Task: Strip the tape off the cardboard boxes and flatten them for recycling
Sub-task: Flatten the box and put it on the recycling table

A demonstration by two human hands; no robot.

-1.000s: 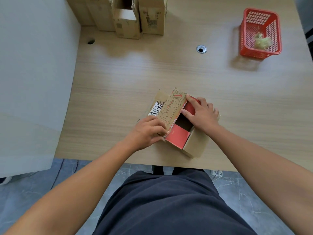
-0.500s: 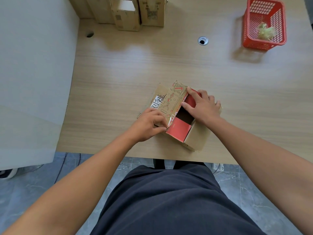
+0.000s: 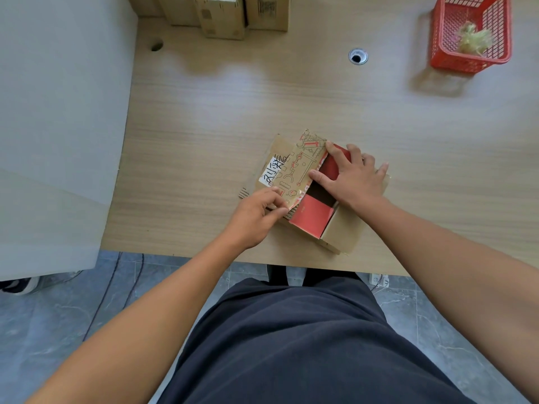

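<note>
A small cardboard box (image 3: pixel 339 231) lies near the table's front edge, red inside, with a printed brown flap (image 3: pixel 300 167) folded open to the left and a white handwritten label on it. My left hand (image 3: pixel 256 217) pinches the near corner of that flap, where shiny tape shows along its edge. My right hand (image 3: pixel 354 177) lies flat over the box's right side, thumb and forefinger pressing on the red inner flaps. Whether any tape has lifted is unclear.
Several upright cardboard boxes (image 3: pixel 224 16) stand at the table's far edge. A red plastic basket (image 3: pixel 446 58) at the far right holds a wad of pale stripped tape (image 3: pixel 474 39). A grey partition (image 3: pixel 58 112) runs along the left. A cable hole (image 3: pixel 358 56) sits mid-table.
The view has tilted downward, so everything sits higher in the frame. Both hands stay on the box, the left still pinching the flap's near corner.
</note>
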